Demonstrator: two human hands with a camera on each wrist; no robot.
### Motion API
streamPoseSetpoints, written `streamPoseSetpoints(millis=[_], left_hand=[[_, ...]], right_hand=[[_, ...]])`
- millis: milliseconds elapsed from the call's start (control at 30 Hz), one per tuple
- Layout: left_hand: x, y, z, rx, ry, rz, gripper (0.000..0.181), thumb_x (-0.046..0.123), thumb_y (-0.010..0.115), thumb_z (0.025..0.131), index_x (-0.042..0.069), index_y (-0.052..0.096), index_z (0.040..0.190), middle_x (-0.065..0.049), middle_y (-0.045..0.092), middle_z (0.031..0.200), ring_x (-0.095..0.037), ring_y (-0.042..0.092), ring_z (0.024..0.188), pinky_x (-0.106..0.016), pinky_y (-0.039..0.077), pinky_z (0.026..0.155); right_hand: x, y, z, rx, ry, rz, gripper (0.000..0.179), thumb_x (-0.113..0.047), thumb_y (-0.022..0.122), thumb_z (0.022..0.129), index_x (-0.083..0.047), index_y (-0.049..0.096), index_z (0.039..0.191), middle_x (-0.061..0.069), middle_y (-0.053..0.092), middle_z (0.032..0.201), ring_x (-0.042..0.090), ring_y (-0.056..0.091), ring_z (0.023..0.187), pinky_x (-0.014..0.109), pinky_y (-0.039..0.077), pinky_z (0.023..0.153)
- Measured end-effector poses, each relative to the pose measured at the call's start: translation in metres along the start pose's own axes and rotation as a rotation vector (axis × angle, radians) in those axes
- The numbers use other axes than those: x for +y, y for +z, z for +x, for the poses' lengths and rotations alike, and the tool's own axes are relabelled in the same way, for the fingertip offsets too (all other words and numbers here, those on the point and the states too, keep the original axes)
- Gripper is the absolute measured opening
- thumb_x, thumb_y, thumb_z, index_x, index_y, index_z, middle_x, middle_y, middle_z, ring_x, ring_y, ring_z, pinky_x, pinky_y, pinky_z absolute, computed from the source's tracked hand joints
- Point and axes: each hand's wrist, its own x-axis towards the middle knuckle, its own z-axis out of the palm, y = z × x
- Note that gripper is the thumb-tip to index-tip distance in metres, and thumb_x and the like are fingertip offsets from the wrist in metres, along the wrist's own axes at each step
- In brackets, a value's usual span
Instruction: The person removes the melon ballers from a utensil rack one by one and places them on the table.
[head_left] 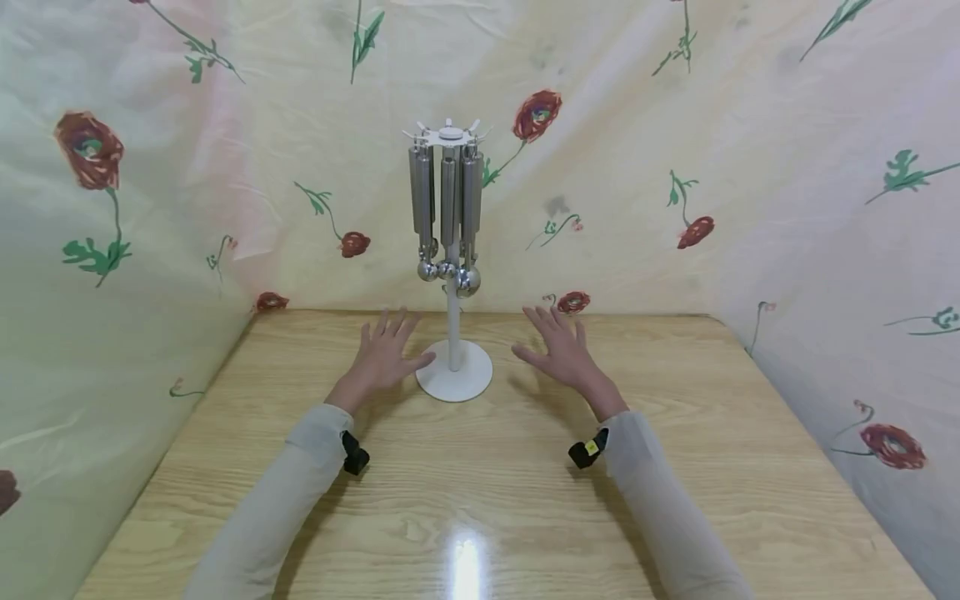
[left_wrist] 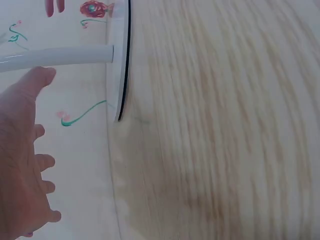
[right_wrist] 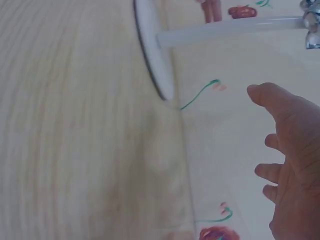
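Observation:
A white stand (head_left: 453,321) with a round base (head_left: 457,383) and a hooked top rack (head_left: 450,135) rises near the back of the table. From its hooks hang several shiny metal utensils (head_left: 448,196) with thick handles and rounded, ball-like lower ends (head_left: 468,281). To the left of the pole, my left hand (head_left: 381,357) has its fingers spread, and the thumb overlaps the base's edge in the head view. On the other side my right hand (head_left: 562,354) is spread too, apart from the base, thumb toward the pole. Neither hand holds anything.
A pale wood-grain table (head_left: 465,467) lies under both arms. Cloth walls (head_left: 622,167) printed with red flowers enclose its back and sides. Small black wrist cameras (head_left: 354,454) are strapped at both cuffs.

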Motion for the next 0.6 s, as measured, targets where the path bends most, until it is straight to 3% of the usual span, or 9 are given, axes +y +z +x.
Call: streamPoseSetpoints(millis=[133, 300, 433, 600], left_hand=[[0.004, 0.001, 0.003, 0.05, 0.047, -0.1, 0.082, 0.054, 0.063, 0.097, 0.012, 0.031, 0.16, -0.02, 0.029, 0.165, -0.047, 0.016, 0.155, -0.073, 0.011, 0.121], [0.015, 0.002, 0.006, 0.065, 0.047, -0.372, 0.071, 0.033, 0.071, 0.097, 0.007, 0.04, 0.155, -0.019, 0.04, 0.16, -0.042, 0.031, 0.151, -0.066, 0.022, 0.122], [0.025, 0.005, 0.005, 0.069, 0.006, -0.594, 0.064, 0.023, 0.072, 0.096, 0.008, 0.044, 0.152, -0.018, 0.044, 0.158, -0.039, 0.036, 0.149, -0.059, 0.029, 0.123], [0.034, 0.013, 0.009, 0.128, 0.029, -0.802, 0.055, 0.011, 0.074, 0.094, 0.003, 0.052, 0.143, -0.023, 0.056, 0.146, -0.039, 0.05, 0.14, -0.052, 0.037, 0.12]], right_hand=[[-0.009, -0.002, 0.007, 0.029, -0.042, 0.13, 0.075, -0.043, 0.062, 0.1, -0.013, 0.03, 0.161, 0.018, 0.033, 0.164, 0.044, 0.019, 0.155, 0.067, 0.006, 0.125], [-0.025, 0.001, 0.018, 0.031, -0.057, 0.351, 0.065, -0.036, 0.064, 0.101, -0.012, 0.04, 0.156, 0.013, 0.04, 0.162, 0.036, 0.033, 0.152, 0.058, 0.029, 0.123], [-0.04, 0.005, 0.027, 0.022, -0.068, 0.53, 0.059, -0.028, 0.066, 0.101, -0.009, 0.046, 0.153, 0.014, 0.046, 0.157, 0.036, 0.042, 0.147, 0.057, 0.038, 0.118], [-0.058, 0.013, 0.038, 0.006, -0.109, 0.74, 0.052, -0.015, 0.066, 0.1, -0.002, 0.049, 0.148, 0.022, 0.054, 0.149, 0.039, 0.052, 0.138, 0.053, 0.047, 0.111]])
